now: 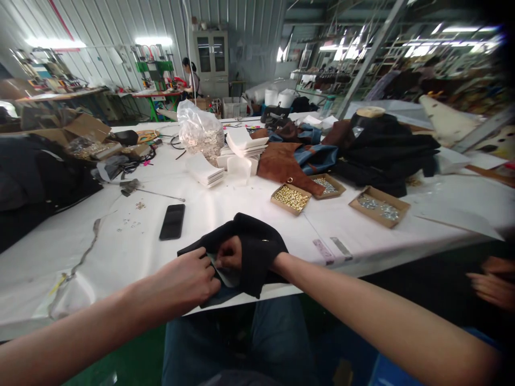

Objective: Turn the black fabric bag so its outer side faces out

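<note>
A black cloth piece (pixel 257 262), perhaps part of a bag, lies folded open at the table's front edge. My left hand (pixel 197 281) is closed on its left edge, fingers curled over the cloth. Through the fold on the right comes my right hand (pixel 230 253), its wrist wrapped by the cloth and its fingers pinched together. Just under those fingertips a pale, flat piece (pixel 228 276) shows inside the opening. What exactly the right fingertips hold is too small to make out. A black phone (pixel 172 222) rests on the table beyond my left hand.
Cardboard trays of gold (pixel 290 198) and silver hardware (pixel 379 207) stand to the right. White sheets (pixel 204 170), a plastic bag (pixel 199 128) and brown suede (pixel 281 163) lie behind. Dark cloth is piled on both sides. Another person's hand (pixel 493 284) shows at the right edge.
</note>
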A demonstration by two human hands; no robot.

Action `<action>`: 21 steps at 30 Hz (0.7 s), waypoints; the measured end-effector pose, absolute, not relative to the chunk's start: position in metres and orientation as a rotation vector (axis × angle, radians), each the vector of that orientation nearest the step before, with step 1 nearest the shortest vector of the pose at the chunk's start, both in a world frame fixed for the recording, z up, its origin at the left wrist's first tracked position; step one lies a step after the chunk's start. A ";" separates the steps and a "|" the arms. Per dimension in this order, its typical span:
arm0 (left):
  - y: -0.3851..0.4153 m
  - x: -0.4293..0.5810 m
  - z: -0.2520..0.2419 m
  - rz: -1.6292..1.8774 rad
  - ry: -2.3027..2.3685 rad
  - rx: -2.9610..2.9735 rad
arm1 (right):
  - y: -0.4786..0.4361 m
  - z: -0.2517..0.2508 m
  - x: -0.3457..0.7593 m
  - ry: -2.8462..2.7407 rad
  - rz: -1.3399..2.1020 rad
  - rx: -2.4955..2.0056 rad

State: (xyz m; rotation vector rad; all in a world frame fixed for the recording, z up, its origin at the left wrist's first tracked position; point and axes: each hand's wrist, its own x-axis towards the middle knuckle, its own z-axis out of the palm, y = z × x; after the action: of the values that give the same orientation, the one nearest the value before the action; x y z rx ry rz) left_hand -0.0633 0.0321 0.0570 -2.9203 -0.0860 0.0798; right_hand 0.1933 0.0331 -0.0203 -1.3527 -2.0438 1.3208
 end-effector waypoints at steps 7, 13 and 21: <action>0.032 -0.049 0.063 0.023 -0.065 -2.937 | 0.036 -0.054 0.182 -1.630 1.665 -1.166; 0.034 -0.048 0.068 -0.051 -0.075 -2.925 | 0.032 -0.048 0.181 -1.399 1.771 -1.096; 0.025 -0.062 0.066 -0.159 -0.144 -2.828 | 0.029 -0.047 0.170 -1.408 1.708 -1.297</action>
State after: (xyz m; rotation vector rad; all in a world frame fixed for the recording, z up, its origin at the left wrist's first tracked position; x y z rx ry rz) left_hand -0.0620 0.0246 0.0662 -2.8283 -0.1439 -0.1588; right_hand 0.1698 0.0289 -0.0468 -1.2966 -1.4084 1.7076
